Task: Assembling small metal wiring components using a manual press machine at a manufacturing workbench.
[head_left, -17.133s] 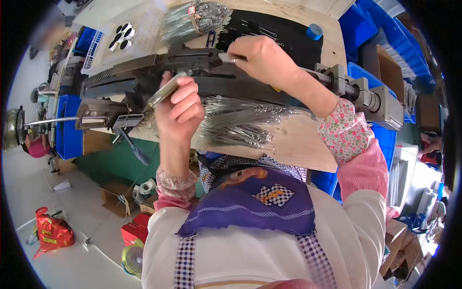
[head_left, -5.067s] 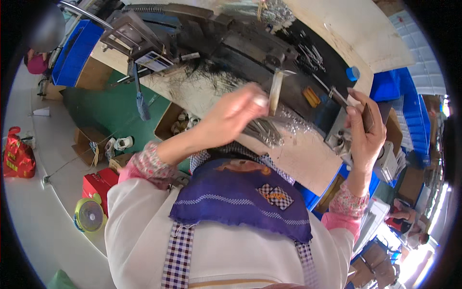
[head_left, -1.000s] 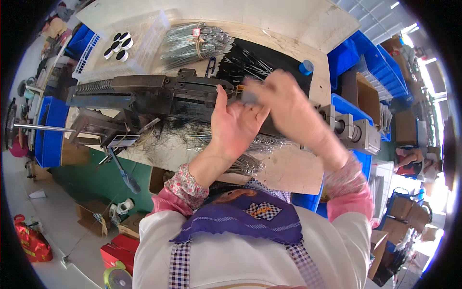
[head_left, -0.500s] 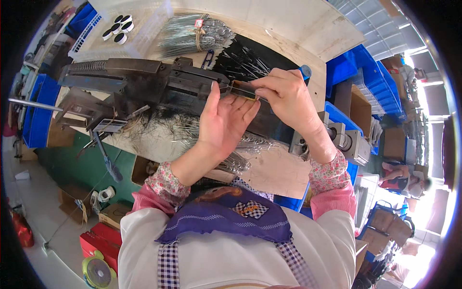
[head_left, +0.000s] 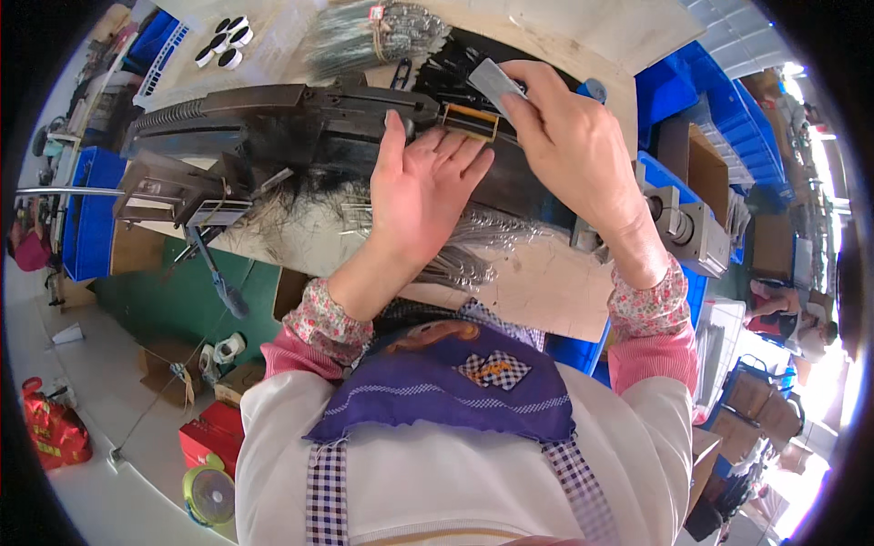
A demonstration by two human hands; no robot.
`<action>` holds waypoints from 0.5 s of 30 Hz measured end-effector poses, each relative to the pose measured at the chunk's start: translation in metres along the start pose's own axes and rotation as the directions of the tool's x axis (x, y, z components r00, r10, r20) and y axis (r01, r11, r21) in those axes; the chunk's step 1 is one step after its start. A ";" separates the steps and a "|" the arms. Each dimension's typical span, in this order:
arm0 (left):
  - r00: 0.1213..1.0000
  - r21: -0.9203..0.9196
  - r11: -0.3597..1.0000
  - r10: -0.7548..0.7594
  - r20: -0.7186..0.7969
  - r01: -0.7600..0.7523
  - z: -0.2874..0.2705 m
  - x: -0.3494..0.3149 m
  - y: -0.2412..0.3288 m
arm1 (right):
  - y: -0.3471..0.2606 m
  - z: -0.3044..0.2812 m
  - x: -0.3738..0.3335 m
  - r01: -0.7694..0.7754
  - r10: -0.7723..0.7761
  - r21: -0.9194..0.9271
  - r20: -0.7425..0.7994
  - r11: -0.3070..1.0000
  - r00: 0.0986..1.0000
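My right hand [head_left: 581, 150] is raised above the workbench, its thumb and fingers pinched on a flat grey metal plate [head_left: 492, 80]. My left hand [head_left: 417, 196] lies palm up with its fingers spread. Its fingertips are at the near side of a small rectangular frame [head_left: 472, 121] with yellowish edges, which sits at the right part of a long dark metal machine [head_left: 264, 114]. The frame's inside shows as a hollow. Below my left hand, thin metal wire pieces [head_left: 460, 264] lie in a loose pile.
Behind the machine lie a tied wire bundle [head_left: 378, 41] and dark rods. At the back left, a clear crate [head_left: 264, 45] holds several black-and-white round pieces. A lever with a grey grip [head_left: 228, 296] hangs at left. Blue bins [head_left: 706, 118] stand at right.
My right hand has moved up from the frame, now with the grey plate showing in its fingers. The frame's hollow is uncovered. My left hand stays beside it, and the whole view has shifted slightly.
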State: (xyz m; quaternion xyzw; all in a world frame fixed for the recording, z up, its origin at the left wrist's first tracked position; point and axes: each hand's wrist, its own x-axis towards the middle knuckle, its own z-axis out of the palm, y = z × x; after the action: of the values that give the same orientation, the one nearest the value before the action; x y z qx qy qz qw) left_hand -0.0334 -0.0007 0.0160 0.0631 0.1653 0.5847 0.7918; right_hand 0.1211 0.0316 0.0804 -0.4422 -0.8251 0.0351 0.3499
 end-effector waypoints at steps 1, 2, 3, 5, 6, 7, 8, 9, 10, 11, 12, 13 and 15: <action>1.000 0.017 1.000 0.005 0.026 -0.006 -0.001 0.000 -0.002 | -0.001 0.004 -0.004 0.055 -0.045 -0.110 0.092 0.992 0.995; 0.998 0.035 0.999 0.007 0.058 -0.009 0.000 0.002 -0.002 | -0.001 0.008 -0.005 0.119 -0.079 -0.217 0.184 0.969 0.980; 0.999 0.049 0.999 0.013 0.052 -0.016 0.005 0.001 -0.002 | -0.004 0.011 -0.007 0.154 -0.075 -0.277 0.275 0.948 0.959; 1.000 0.050 0.999 -0.017 0.009 0.017 0.005 0.005 0.004 | -0.006 0.016 -0.004 0.199 -0.122 -0.299 0.257 0.933 0.959; 0.999 0.050 0.998 -0.043 -0.028 0.045 0.010 0.002 0.005 | -0.009 0.018 -0.006 0.247 -0.173 -0.324 0.238 0.913 0.956; 0.994 0.053 0.998 -0.036 -0.100 0.042 0.021 0.000 0.004 | -0.009 0.020 -0.005 0.257 -0.165 -0.375 0.260 0.891 0.951; 0.991 0.055 0.997 -0.054 -0.122 0.061 0.020 -0.001 0.005 | -0.009 0.021 -0.005 0.238 -0.143 -0.365 0.267 0.900 0.953; 0.996 0.071 0.996 -0.047 -0.073 0.052 0.016 0.004 0.005 | -0.007 0.022 -0.005 0.243 -0.149 -0.375 0.263 0.895 0.953; 0.999 0.087 0.995 -0.041 -0.022 0.042 0.011 0.007 0.005 | -0.006 0.021 -0.005 0.248 -0.154 -0.387 0.258 0.888 0.954; 0.998 0.110 0.993 -0.054 0.036 0.050 0.005 0.011 0.007 | -0.007 0.017 -0.001 0.207 -0.081 -0.399 0.310 0.893 0.947; 0.997 0.110 0.992 -0.069 0.030 0.066 0.002 0.010 0.003 | -0.006 0.015 -0.009 0.193 -0.065 -0.401 0.312 0.896 0.948; 0.999 0.140 0.990 -0.025 -0.032 0.029 -0.001 0.008 -0.003 | -0.003 0.011 -0.021 0.123 -0.032 -0.292 0.299 0.948 0.954; 0.996 0.143 0.989 0.056 -0.073 -0.045 -0.003 0.006 -0.016 | -0.005 0.003 -0.049 -0.034 0.072 -0.110 0.369 0.993 0.927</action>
State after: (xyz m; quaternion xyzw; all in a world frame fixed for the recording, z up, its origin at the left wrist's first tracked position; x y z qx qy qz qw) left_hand -0.0183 -0.0003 0.0078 0.1004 0.2348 0.5933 0.7634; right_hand 0.1339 -0.0073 0.0533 -0.4669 -0.8649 0.0859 0.1632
